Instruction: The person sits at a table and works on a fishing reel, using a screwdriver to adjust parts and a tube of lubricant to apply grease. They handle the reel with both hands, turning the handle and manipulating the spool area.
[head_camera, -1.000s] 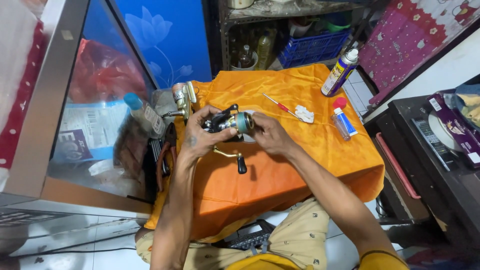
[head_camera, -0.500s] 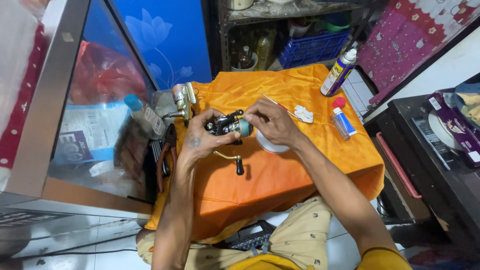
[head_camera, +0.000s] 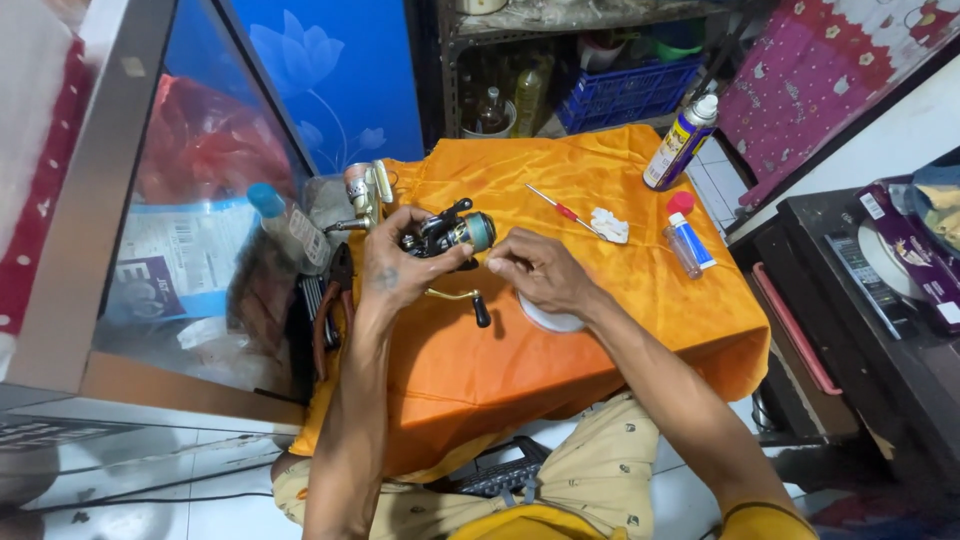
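While left hand (head_camera: 395, 270) grips fishing reel (head_camera: 448, 234), right hand (head_camera: 535, 275) beside; cloth (head_camera: 560, 370) front edge bare.

Both forearms were bare to the elbow. The left hand (head_camera: 392, 272) carried a small dark tattoo on its back; the right hand (head_camera: 537, 272) was unmarked. Beige patterned trousers (head_camera: 590, 480) and a yellow shirt (head_camera: 530, 522) showed below.

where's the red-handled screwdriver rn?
Head view: the screwdriver lies on the orange cloth, upper middle, just beyond the right hand, its tip beside a white rag and left of the small red-capped bottle.
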